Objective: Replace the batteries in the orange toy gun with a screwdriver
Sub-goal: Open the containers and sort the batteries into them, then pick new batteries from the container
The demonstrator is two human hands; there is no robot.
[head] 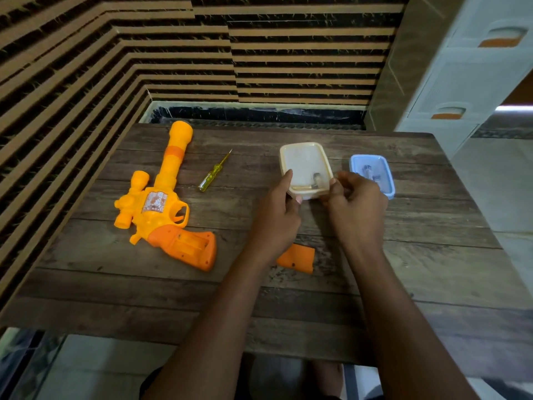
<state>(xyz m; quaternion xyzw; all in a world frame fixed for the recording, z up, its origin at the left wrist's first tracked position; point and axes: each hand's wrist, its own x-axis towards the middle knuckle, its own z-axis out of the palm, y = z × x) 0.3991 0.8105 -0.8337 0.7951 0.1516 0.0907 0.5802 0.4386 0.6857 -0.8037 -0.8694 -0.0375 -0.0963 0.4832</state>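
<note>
The wooden tabletop (403, 269) carries everything. On its left side lies the orange toy gun (161, 203), on its side with the barrel pointing away and the battery bay (191, 242) in the grip open and, as far as can be seen, empty. The cream container (305, 163) sits right of centre with the blue container (385, 180) just beside it. The loose orange cover (298, 258) lies near the front, partly under the left forearm. The yellow-handled screwdriver (215, 171) rests between gun and cream container. A small battery (316, 179) and a thin brass-coloured piece lie in the cream container; more batteries (367, 170) show dimly in the blue one.

The likely trouble is mixing up spent and fresh cells, since the two containers stand so close and their contents look alike. Tilting the cream container could also roll its battery out, and a forearm sweep could knock the cover off the front edge. The cover's screw is not in view, so it may be easy to lose.

The left hand (277, 212) grips the cream container's near left corner, thumb on the rim and fingers (298, 200) curled beneath. The right hand (356, 203) has its thumb at the near right corner, its fingers curled inward; whether they pinch the rim or hold something small cannot be told.
</note>
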